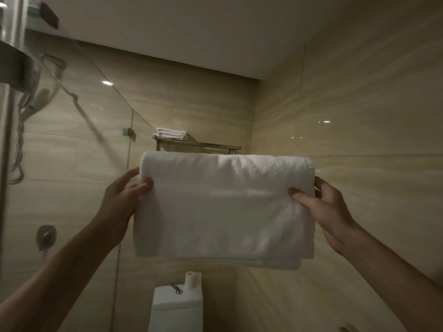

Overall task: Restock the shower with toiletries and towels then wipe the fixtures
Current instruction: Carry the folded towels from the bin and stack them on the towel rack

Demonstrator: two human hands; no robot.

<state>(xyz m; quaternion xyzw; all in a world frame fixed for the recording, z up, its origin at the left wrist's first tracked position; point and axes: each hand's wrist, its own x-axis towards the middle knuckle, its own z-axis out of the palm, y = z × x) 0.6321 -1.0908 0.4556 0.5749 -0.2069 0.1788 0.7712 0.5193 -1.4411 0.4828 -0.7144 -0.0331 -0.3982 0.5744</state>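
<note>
A large folded white towel hangs in front of me at chest height, just below the metal wall rack. My left hand grips its left edge, thumb on the front. My right hand grips its right edge the same way. Whether the towel's top fold lies over the rack's lower bar or is only held in front of it, I cannot tell. A small stack of folded white cloths sits on the rack's left end.
A glass shower screen stands at the left, with a shower head and hose and a round valve behind it. Below the towel is a white toilet cistern with a paper roll on top. Tiled walls close in on the right.
</note>
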